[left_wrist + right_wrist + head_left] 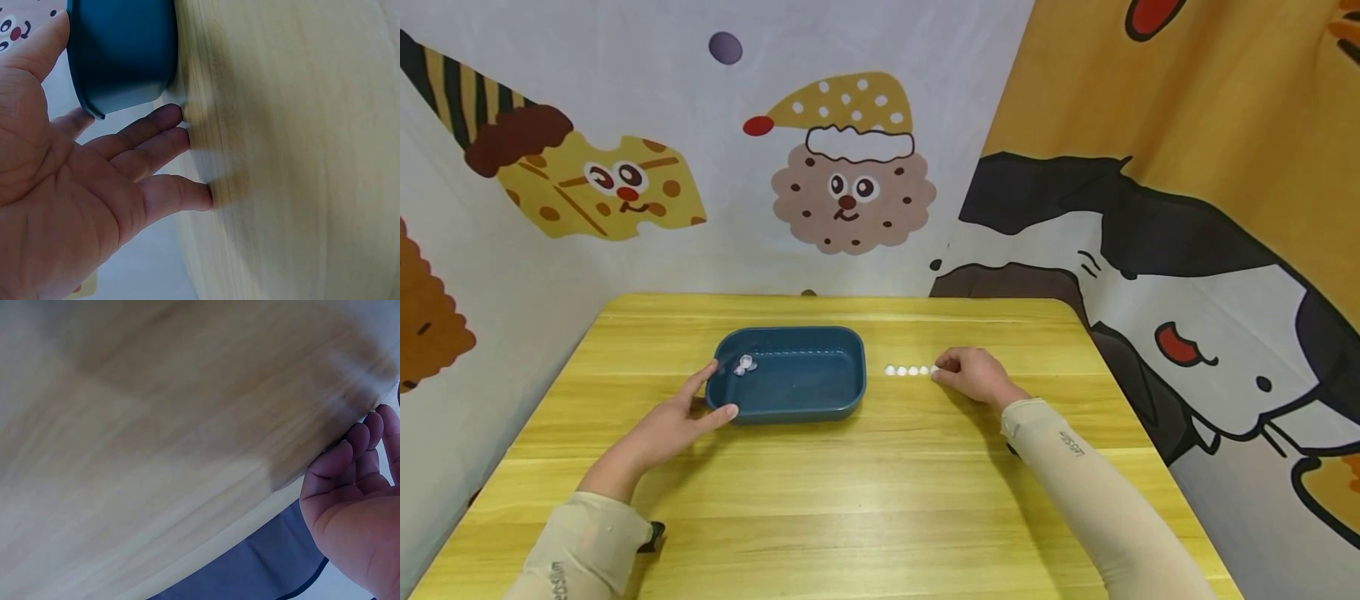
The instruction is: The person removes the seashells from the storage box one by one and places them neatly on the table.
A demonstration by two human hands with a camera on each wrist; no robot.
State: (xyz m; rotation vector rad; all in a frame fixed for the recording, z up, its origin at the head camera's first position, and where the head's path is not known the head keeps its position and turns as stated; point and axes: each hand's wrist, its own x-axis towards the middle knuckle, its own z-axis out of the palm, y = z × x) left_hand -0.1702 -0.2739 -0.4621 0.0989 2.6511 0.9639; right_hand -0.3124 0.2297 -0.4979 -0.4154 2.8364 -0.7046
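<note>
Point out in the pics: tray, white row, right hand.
Tray (801, 383): head view, bare inner floor.
White row (913, 371): head view, its middle piece.
Right hand (976, 375): head view, back of the hand.

Left hand (672, 427) spread wide; right hand (976, 374) curled, pinching.

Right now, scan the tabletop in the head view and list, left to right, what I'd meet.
Left hand → dark blue tray → row of small white pieces → right hand.
</note>
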